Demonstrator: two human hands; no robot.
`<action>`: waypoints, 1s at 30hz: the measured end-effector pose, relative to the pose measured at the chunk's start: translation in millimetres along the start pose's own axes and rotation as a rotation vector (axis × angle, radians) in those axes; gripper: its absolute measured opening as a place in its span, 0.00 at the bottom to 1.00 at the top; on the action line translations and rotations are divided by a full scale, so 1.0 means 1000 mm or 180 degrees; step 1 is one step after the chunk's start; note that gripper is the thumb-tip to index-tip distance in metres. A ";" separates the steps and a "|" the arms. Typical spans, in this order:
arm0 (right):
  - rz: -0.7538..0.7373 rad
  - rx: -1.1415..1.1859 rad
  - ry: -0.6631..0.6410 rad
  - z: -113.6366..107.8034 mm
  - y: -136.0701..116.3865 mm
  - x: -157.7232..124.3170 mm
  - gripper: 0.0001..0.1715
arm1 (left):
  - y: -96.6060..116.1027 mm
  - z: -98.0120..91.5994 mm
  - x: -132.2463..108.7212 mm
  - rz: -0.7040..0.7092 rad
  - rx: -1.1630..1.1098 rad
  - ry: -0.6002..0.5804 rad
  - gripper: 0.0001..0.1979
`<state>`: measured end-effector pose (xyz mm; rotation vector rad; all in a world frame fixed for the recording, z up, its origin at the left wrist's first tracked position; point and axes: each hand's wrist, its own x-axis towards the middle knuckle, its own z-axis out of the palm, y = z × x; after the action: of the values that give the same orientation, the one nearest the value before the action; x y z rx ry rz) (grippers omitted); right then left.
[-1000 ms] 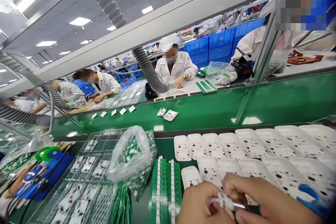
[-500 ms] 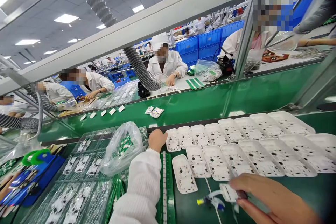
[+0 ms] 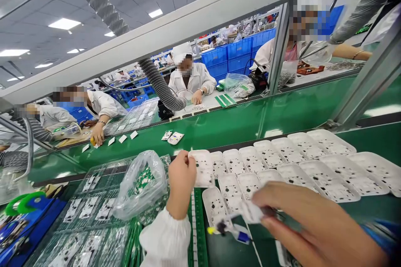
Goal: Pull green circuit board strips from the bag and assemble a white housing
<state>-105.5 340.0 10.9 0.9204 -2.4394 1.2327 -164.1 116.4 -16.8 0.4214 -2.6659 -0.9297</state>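
Note:
My left hand [image 3: 182, 177] pinches the near-left edge of a white plastic housing [image 3: 204, 171], a shallow shell with dark spots inside, at the left end of the back row. My right hand [image 3: 297, 217], closed and slightly blurred, grips a small white part [image 3: 251, 212] between thumb and fingers. From that part hang wires with a blue piece [image 3: 242, 235] and a yellow tip [image 3: 211, 230]. They hang over a single housing [image 3: 215, 206] at the left of the front row. More white housings [image 3: 328, 177] lie in two rows behind the right hand, which partly covers them.
Left of my arm are a plastic bag [image 3: 140, 183] of small green boards and clear trays [image 3: 103, 227] with white parts. A green strip [image 3: 197, 233] lies beside my sleeve. Across the green conveyor [image 3: 213, 123], co-workers sit; one person's hand [image 3: 97, 133] reaches onto it.
My left hand has pulled the end housing up and towards me. My right hand has moved left with the wired part. A co-worker's hand has reached onto the conveyor; the view has shifted.

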 end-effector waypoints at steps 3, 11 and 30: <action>-0.0810 -0.0511 0.0261 0.014 -0.011 0.031 0.08 | 0.029 -0.007 -0.040 0.0196 -0.0611 -0.0057 0.13; -0.1239 -0.0816 0.0376 0.024 -0.001 0.033 0.08 | 0.041 -0.001 -0.082 -0.0156 -0.3646 -0.0972 0.17; -0.1243 -0.0020 0.0300 0.009 -0.012 0.026 0.11 | 0.059 -0.015 -0.109 -0.1924 -0.5776 -0.2018 0.21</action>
<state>-117.4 316.8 25.3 1.2331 -2.0600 1.0972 -69.0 191.8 13.6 0.4075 -0.8611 -3.2874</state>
